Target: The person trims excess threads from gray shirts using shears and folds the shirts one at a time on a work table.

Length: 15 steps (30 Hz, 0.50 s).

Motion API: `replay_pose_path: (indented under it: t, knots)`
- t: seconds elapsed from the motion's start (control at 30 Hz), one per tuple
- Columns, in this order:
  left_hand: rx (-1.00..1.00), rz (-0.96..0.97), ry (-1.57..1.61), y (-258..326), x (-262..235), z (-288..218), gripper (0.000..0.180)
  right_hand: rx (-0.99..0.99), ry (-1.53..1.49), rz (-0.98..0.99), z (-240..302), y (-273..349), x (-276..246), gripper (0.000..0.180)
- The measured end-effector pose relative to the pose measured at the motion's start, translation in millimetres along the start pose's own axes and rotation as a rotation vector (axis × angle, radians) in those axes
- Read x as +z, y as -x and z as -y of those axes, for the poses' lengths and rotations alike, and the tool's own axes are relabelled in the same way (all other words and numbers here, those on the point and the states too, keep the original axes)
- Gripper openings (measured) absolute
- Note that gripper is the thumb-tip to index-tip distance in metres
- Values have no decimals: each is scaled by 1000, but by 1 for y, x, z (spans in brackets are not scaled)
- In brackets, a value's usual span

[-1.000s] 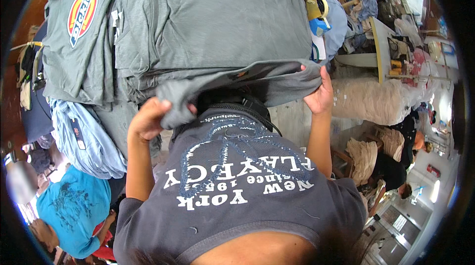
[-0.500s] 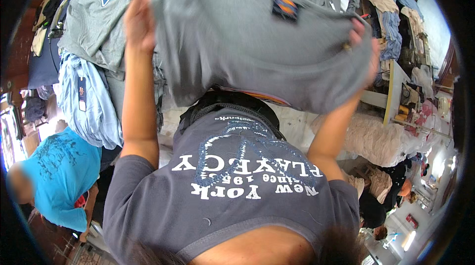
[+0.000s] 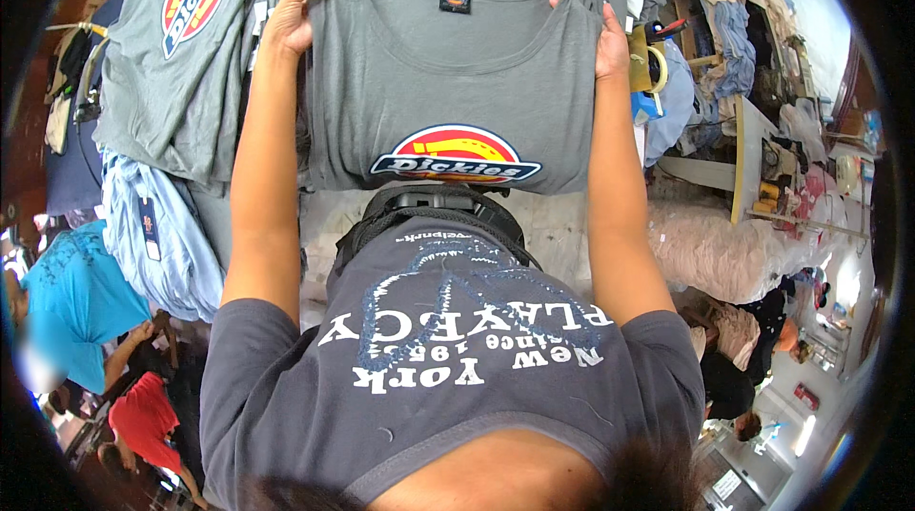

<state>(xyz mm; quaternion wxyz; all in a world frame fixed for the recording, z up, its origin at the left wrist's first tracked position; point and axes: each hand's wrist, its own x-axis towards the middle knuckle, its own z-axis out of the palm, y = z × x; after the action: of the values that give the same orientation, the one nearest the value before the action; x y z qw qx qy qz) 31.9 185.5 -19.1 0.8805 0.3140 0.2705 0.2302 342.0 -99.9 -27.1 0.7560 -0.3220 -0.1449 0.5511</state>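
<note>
A grey T-shirt [image 3: 457, 96] lies spread in front of me, its neckline at the far side and a coloured logo print near its front. At its far left shoulder, my left hand [image 3: 289, 23] is open, with forefinger and thumb stretched apart beside the cloth. My right hand [image 3: 612, 49] grips the right shoulder of the T-shirt. A fingertip of that hand shows inside the neckline, while the cloth hides part of its fingers. Inside the back of the neck sits a small dark label [image 3: 455, 2].
Another grey printed T-shirt [image 3: 167, 82] lies to the left, above hanging light blue garments [image 3: 162, 235]. Rolls of tape [image 3: 656, 68] stand beside my right hand. Pinkish garments in plastic [image 3: 715, 254] lie at right. A person in a blue shirt [image 3: 81, 296] is at left.
The T-shirt, blurred and lifted between both hands before, now lies flat with its front print showing. My left hand has opened at its shoulder; the right hand has moved left and away from me.
</note>
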Motion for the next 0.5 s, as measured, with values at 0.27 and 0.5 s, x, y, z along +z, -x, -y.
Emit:
replay_pose_path:
  t: [0.27, 0.5]
  knots:
    - [-119, 65, 42, 8, 5, -10, 17, 94, -123, 127, 2, 2, -13, 70]
    - [14, 113, 188, -10, -10, -2, 21, 106, -194, 182, 1, -2, -17, 67]
